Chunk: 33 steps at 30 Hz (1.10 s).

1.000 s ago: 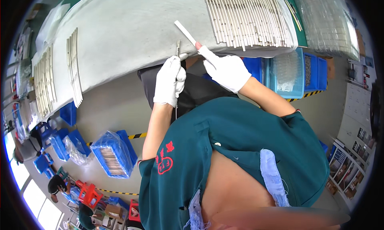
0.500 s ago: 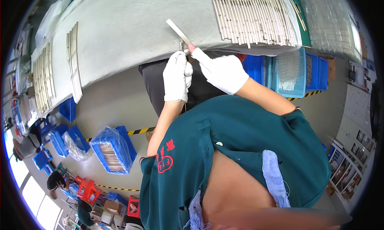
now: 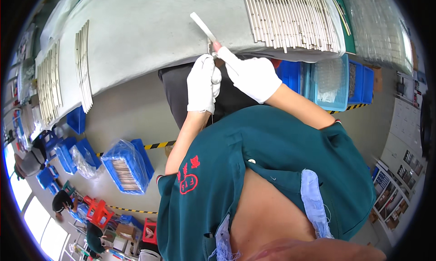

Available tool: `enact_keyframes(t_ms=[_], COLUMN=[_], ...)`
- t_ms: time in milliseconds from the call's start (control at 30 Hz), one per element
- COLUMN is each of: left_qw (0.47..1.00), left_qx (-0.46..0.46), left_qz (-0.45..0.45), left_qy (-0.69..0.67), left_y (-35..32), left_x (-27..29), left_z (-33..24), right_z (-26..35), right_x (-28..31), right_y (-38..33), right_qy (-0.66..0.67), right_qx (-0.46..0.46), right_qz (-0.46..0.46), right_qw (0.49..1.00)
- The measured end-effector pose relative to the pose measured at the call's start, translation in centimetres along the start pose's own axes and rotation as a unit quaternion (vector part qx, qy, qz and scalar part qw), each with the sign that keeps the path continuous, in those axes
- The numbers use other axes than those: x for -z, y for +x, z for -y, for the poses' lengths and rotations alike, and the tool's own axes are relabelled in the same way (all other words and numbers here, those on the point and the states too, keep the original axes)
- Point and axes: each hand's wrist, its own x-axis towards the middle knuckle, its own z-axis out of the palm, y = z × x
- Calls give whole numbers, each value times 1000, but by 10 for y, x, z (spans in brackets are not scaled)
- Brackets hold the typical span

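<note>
Both hands wear white gloves and meet close together at the near edge of the table. My left hand (image 3: 202,84) is closed around a slim metal rod (image 3: 209,44), whose end sticks up past the fingers; the rest is mostly hidden by the glove. A bare fingertip pokes out of the glove on my right hand (image 3: 254,77). That hand pinches a flat white strip (image 3: 202,25), which slants up and left over the table. The strip's lower end is beside the rod tip; whether they touch I cannot tell.
On the cloth-covered table (image 3: 150,31), many metal rods (image 3: 286,18) lie side by side at the right. Smaller rod groups (image 3: 83,63) lie at the left. Blue bins (image 3: 360,81) stand below the right edge; a plastic-wrapped blue crate (image 3: 125,168) sits on the floor.
The white strip has tilted a little steeper beside the rod end. Both hands stay close together, with only a slight shift; the whole view has moved slightly too.
</note>
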Motion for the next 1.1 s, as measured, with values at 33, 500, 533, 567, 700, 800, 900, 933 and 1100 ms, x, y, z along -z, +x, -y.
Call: enact_keyframes(t_ms=[33,500,533,567,700,800,900,933,1100], left_qw=[1000,1000,1000,1000,999,1000,1000,1000,992], left_qx=[0,12,15,9,3,-1,6,7,4], left_qz=[0,11,6,0,6,11,-5,2,56], left_qy=[1,-20,-20,-27,-32,-12,-12,-9,114], left_y=[0,1,1,1,3,3,3,3,-14], left_x=[-1,1,1,-1,3,0,-2,-1,4], left_z=[0,1,0,0,3,0,-1,-2,-14], right_z=[-4,-4,-3,-1,2,-5,-14,-17,2], right_x=[-4,-11,-10,-8,2,-3,1,3,44], right_y=[3,5,4,1,-10,4,11,9,6], right_qy=[0,21,39,58,2,10,54,42,572], right_qx=[-1,40,17,-7,18,26,49,88,-243], right_qz=[-1,-50,-43,-36,45,20,-4,-37,107], right_qw=[1000,998,998,998,999,999,997,995,776])
